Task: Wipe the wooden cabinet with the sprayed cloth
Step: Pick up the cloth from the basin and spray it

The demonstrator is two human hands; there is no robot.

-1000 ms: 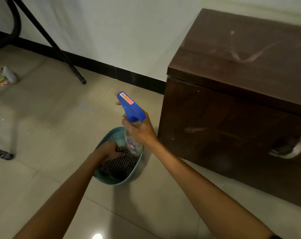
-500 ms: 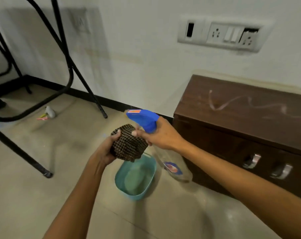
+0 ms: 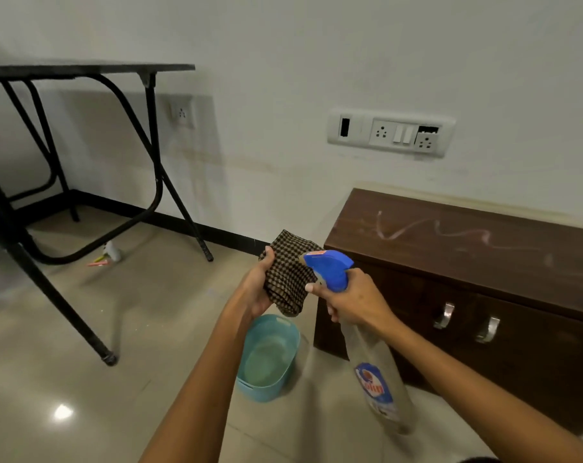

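My left hand (image 3: pixel 257 289) grips a bunched brown checked cloth (image 3: pixel 288 275) in front of me, above the floor. My right hand (image 3: pixel 353 302) holds a clear spray bottle (image 3: pixel 380 379) by its neck, a finger on the trigger. The bottle's blue nozzle head (image 3: pixel 330 267) points at the cloth and nearly touches it. The dark wooden cabinet (image 3: pixel 467 255) stands against the wall to the right. White smear marks run across its top, and two metal handles (image 3: pixel 445 315) show on its front.
A light blue plastic tub (image 3: pixel 285 332) sits on the tiled floor below my hands, beside the cabinet. A black folding table (image 3: pixel 83 70) with metal legs stands at the left. A small white bottle (image 3: pixel 113 252) lies under it. A switchboard (image 3: pixel 390 132) is on the wall.
My left hand lifted the cloth out of the tub and up to chest height. My right hand raised the bottle and turned its nozzle toward the cloth. My view tilted upward.
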